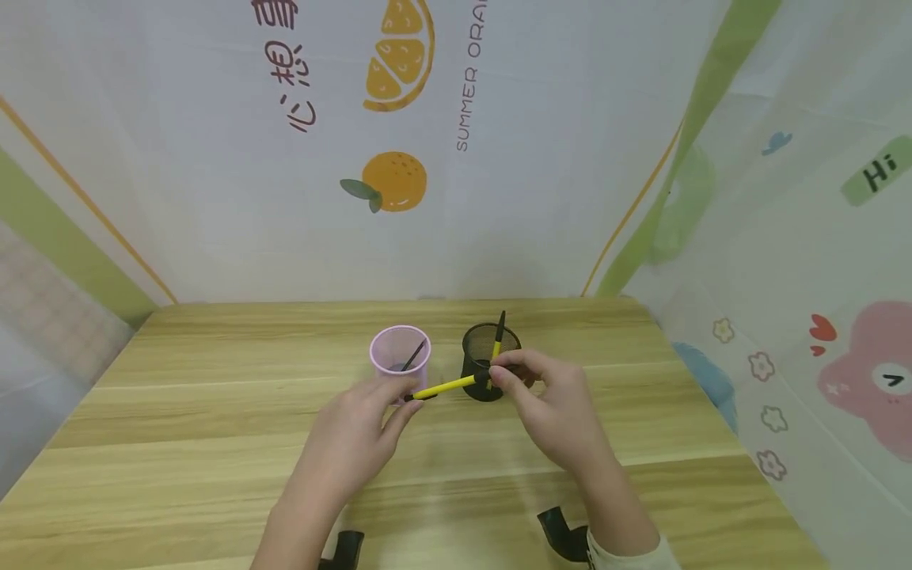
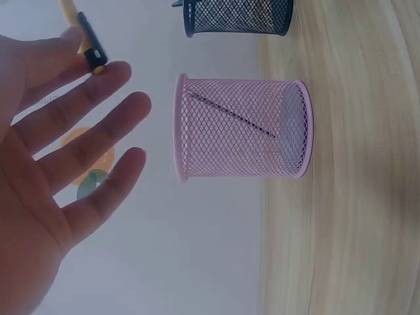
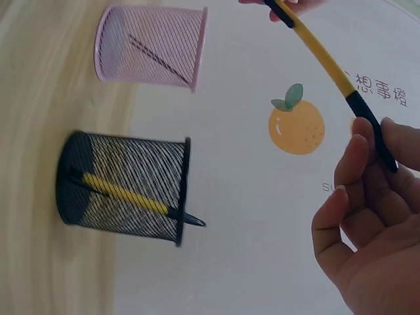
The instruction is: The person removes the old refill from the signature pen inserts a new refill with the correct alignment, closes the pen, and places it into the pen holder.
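Observation:
A yellow pen with black ends (image 1: 445,388) is held up nearly level between both hands. My left hand (image 1: 359,423) pinches its clip end between thumb and index finger, and the other fingers spread loose in the left wrist view. At the other end, the thumb and fingers of my right hand (image 1: 552,404) pinch the black grip. Behind the left hand stands a pink mesh pen cup (image 2: 230,157) holding a thin dark stick (image 2: 233,114). Behind the right hand is a black mesh pen cup (image 3: 184,197), with another yellow-and-black pen (image 3: 128,194) leaning inside it.
Both cups stand upright side by side on a wood-grain table (image 1: 214,412), towards its back edge. A white printed cloth (image 1: 534,222) hangs behind the table, and more cloth hangs on the right. Black curved pieces (image 1: 347,549) show beside the wrists.

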Available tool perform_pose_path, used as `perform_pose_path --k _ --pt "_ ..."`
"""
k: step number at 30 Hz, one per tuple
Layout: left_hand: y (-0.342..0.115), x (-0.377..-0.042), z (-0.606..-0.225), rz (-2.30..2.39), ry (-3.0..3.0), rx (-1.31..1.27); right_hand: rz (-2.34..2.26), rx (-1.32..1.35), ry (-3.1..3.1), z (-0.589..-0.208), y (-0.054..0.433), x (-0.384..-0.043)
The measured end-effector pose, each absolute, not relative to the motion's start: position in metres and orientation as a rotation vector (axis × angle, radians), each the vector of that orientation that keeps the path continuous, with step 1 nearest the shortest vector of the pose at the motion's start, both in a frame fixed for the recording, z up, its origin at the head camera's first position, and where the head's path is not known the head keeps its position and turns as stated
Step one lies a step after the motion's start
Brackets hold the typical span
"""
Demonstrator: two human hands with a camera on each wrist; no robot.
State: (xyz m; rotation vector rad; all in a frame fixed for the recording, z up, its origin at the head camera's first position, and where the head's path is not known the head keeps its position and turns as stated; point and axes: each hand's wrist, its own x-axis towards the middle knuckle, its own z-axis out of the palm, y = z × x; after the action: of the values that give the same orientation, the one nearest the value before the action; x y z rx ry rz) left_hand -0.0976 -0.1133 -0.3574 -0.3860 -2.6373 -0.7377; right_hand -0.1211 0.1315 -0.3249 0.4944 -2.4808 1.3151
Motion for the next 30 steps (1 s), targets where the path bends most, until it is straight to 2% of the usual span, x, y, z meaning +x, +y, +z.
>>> perform_pose_path --k 7,19,30 --pt "-0.115 -0.097 -0.36 -0.704 -2.518 -0.438 1.462 0.405 -2.471 -0.329 0.129 -0.115" --pt "-0.12 -0.102 -0.368 -0.633 -2.227 -0.571 1.352 0.443 -2.659 -0.341 0.134 -0.111" --pt "-0.122 -0.105 -0.373 -0.625 -2.195 -0.586 1.4 0.254 -2.895 -0.346 0.139 -0.111"
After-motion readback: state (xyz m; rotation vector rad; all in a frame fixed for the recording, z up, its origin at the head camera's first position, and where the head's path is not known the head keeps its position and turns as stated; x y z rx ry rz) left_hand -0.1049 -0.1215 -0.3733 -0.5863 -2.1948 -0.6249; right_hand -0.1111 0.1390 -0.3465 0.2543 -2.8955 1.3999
